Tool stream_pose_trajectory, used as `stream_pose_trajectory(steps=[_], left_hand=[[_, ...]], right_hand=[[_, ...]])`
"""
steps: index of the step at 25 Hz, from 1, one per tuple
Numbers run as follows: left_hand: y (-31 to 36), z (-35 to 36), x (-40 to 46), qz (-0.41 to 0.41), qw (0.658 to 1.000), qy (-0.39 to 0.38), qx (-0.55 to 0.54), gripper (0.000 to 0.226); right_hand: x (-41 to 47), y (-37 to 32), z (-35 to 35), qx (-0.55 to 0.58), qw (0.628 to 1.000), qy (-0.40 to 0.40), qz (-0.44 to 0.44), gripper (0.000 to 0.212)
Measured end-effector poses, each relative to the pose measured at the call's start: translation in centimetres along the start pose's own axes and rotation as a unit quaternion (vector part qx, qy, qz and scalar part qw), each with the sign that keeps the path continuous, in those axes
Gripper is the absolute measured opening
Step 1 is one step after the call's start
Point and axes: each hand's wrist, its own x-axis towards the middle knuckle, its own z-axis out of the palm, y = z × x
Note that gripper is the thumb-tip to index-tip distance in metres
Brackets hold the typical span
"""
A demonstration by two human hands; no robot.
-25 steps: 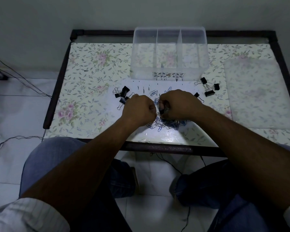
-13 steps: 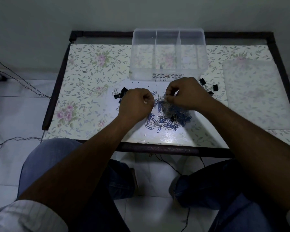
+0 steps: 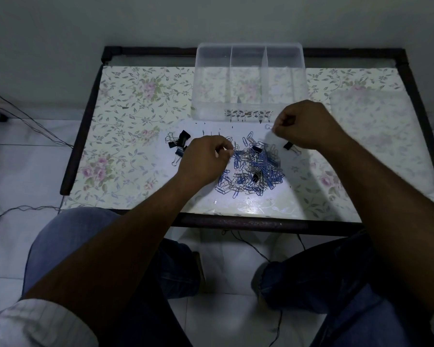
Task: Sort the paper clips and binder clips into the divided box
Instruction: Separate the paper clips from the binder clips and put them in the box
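my left hand [image 3: 203, 158] sits at the left edge of the heap of paper clips [image 3: 253, 169], fingers curled, thumb and forefinger pinched together right where the blue clips begin. i think there is a clip between them, but it is too small and dim to be sure. my right hand [image 3: 303, 126] is up off the heap, just in front of the divided box [image 3: 249, 53], closed into a loose fist; a silver paper clip [image 3: 269, 126] shows at the fingertips, and it looks held there.

the heap is a tangle of blue and silver clips in the middle of the flowered table [image 3: 125, 126], with a couple of black binder clips [image 3: 255, 149] buried in it. one group of binder clips [image 3: 178, 144] lies to the left, just beyond my left hand, and a single one [image 3: 288, 146] pokes out under my right wrist. the box's three compartments look empty, though its clear walls make that hard to judge.

so i judge the sorting has hardly begun: i'm at the picking-out stage. the next move calls for carrying the right hand forward over the box rim, choosing one compartment for paper clips, and letting go cleanly. the clips hook into each other, so i'd expect to shake strays loose first.
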Motion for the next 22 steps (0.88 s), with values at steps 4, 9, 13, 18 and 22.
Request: stream_pose_trajectory(steps=[4, 9, 13, 18, 22], left_hand=[[0.8, 0.8, -0.9, 0.064, 0.995, -0.062, 0.052, 0.021], [1.5, 2.2, -1.6, 0.109, 0.976, -0.14, 0.129, 0.047], [1.8, 2.7, -1.9, 0.129, 0.962, -0.145, 0.193, 0.043], [1.6, 1.6, -1.5, 0.105, 0.956, -0.137, 0.239, 0.031], [1.5, 1.2, -1.4, 0.075, 0.961, -0.119, 0.236, 0.03]], right_hand=[[0.1, 3.2, -0.8, -0.07, 0.991, 0.026, 0.115, 0.006], [-0.3, 1.7, -0.1, -0.089, 0.986, 0.071, 0.122, 0.015], [-1.4, -1.9, 2.3, -0.055, 0.983, -0.17, 0.053, 0.022], [-2.6, -2.7, 5.1, -0.128, 0.971, -0.201, -0.014, 0.027], [-2.6, -2.8, 5.4, -0.044, 0.979, -0.196, -0.037, 0.027]])
